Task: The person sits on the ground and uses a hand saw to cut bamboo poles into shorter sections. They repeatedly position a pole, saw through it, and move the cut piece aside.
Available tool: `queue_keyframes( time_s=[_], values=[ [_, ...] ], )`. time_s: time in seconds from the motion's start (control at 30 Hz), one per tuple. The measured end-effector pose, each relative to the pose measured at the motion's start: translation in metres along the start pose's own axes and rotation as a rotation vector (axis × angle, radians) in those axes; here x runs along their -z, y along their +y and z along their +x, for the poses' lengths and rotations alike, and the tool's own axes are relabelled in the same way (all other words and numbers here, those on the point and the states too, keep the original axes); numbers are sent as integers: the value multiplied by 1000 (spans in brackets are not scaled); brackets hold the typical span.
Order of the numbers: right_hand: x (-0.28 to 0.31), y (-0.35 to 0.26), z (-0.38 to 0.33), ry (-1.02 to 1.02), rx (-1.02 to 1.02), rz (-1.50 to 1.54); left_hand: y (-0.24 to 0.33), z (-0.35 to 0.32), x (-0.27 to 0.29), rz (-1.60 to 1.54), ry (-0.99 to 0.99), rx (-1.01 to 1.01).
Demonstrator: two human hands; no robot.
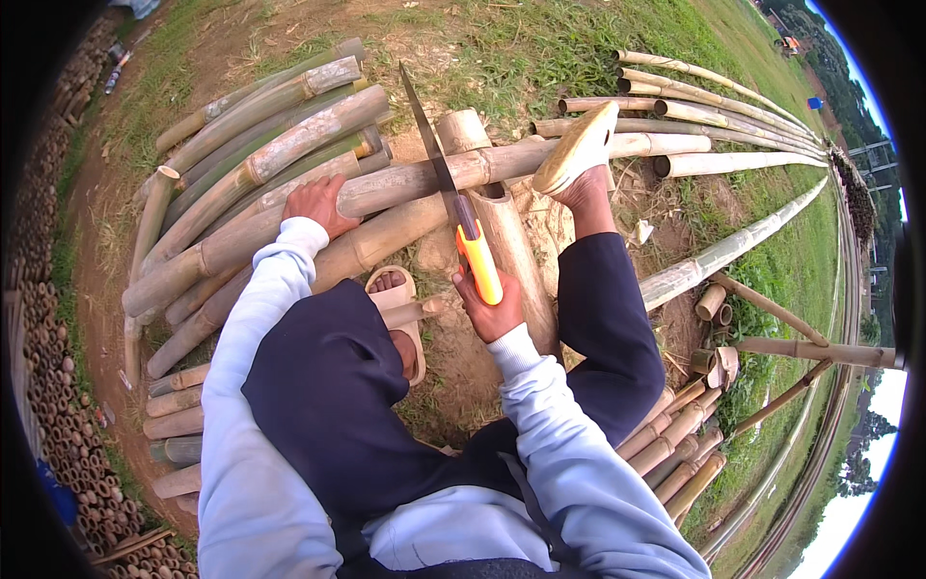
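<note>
Bamboo pole (424, 179): stiff, heavy, round; pinned flat under left hand (316, 205); saw (453, 203) handle gripped tightly by right hand (492, 311).

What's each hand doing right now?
Left hand: open, pressing flat on a bamboo pole.
Right hand: closed around the orange handle of a saw.

Left hand (316, 205) stretched forward on a straight arm, palm down, fingers spread and pressing flat. Right hand (492, 307) nearer the body, elbow bent, fingers wrapped tight in a fist-like grip.
</note>
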State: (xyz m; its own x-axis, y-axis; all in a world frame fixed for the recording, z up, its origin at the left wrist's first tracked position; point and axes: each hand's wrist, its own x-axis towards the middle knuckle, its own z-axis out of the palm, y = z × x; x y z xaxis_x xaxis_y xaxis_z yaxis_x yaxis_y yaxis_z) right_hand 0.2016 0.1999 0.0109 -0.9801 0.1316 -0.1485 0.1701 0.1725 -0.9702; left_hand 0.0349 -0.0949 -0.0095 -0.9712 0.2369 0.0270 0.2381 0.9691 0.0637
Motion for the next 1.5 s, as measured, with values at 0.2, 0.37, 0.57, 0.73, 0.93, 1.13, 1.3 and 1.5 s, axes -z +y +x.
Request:
queue_keyframes(
  time_s=[0.2,0.37,0.57,0.73,0.93,1.13,1.3,1.5],
  values=[
    [73,-39,-155,-107,-196,-6,4,-9,5,9,-68,38],
    [49,-14,-64,-101,-91,-87,12,-11,6,-1,-71,21],
    [12,-7,6,-70,-31,5,2,2,9,1,-65,16],
    [67,-27,-143,-74,-130,-55,0,-5,5,11,-75,46],
    [39,-8,-41,-92,-108,-130,10,-1,4,2,-62,26],
    [21,-9,-8,-105,-17,-1,6,-3,7,2,-50,27],
    [78,-30,-154,-120,-175,-117,4,-5,12,6,-126,75],
    [25,1,-4,-82,-84,-46,12,0,10,-25,-81,30]
  ],
)
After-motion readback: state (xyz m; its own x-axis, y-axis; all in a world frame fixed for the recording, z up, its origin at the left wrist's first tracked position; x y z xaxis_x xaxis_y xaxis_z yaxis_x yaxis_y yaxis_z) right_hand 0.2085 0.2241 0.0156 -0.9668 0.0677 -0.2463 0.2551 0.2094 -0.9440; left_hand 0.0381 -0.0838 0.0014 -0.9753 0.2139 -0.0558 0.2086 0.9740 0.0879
